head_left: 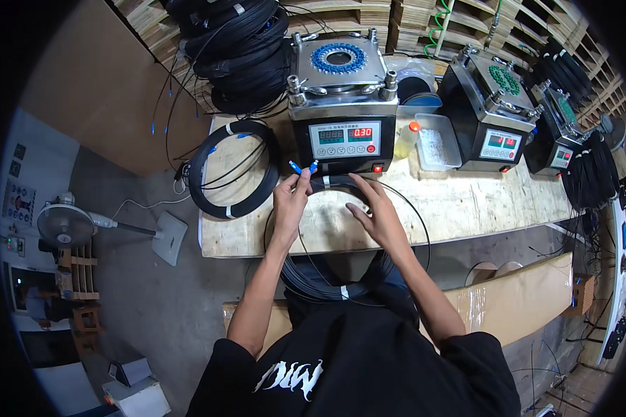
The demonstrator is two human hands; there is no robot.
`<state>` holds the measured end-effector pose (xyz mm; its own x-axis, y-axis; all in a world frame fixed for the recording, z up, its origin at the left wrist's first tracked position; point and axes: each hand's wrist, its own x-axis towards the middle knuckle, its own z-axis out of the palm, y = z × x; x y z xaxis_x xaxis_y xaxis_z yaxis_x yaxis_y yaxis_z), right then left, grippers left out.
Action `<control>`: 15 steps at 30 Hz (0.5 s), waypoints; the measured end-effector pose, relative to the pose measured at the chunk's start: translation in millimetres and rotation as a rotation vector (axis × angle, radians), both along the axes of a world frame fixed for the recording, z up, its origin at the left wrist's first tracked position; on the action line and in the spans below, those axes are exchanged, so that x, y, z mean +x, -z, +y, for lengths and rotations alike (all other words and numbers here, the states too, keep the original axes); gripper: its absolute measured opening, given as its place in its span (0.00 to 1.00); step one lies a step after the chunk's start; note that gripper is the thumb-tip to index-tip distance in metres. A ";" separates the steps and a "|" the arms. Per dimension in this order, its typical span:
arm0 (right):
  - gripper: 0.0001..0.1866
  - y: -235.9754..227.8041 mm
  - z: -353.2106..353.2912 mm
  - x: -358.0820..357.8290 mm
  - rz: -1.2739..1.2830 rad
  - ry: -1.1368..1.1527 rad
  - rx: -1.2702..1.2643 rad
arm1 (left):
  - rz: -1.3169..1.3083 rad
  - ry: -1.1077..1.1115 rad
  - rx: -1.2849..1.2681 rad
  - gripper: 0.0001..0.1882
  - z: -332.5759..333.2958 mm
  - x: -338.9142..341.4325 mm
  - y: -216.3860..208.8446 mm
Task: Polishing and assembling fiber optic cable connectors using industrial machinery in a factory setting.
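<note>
In front of the nearest machine, my left hand (291, 203) pinches two cable ends with blue connectors (295, 167) between thumb and fingers. The connectors point up above the fingertips. A large coil of black cable (368, 286), bound with white ties, leans from the table edge down to my lap. My right hand (381, 217) is at the coil's far right side, thumb and fingers apart. Its fingertips lie by the far rim of the coil; whether they press on it I cannot tell. A loose loop of cable bows out to the right of this hand.
A control box machine (344, 115) with a ring of blue connectors on top stands close ahead. Another coil (271, 167) lies left on the wooden table (466, 221). Stacked coils (233, 62) rise behind it. Rightward are a bottle (405, 141), a plastic tub (437, 158) and more machines (492, 115).
</note>
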<state>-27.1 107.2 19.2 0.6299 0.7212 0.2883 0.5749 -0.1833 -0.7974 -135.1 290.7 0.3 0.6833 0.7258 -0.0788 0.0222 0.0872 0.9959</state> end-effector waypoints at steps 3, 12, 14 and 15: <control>0.22 8.5 3.2 15.5 0.154 -0.010 -0.146 | 0.101 0.114 0.072 0.19 15.8 -16.2 14.6; 0.06 67.3 -61.6 72.2 0.217 0.326 0.206 | 0.250 -0.138 0.480 0.11 77.0 -107.6 49.9; 0.08 53.1 -72.9 74.1 0.310 0.349 0.063 | 0.284 -0.172 0.582 0.09 78.9 -104.1 37.8; 0.14 45.1 -74.4 72.6 0.225 0.347 -0.018 | 0.322 -0.211 0.692 0.08 80.7 -101.2 32.3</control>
<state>45.5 32.8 -26.0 0.8825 0.4586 0.1047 0.2881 -0.3509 -0.8910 -236.3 371.3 -32.0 0.5458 0.7941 0.2675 0.3704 -0.5150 0.7730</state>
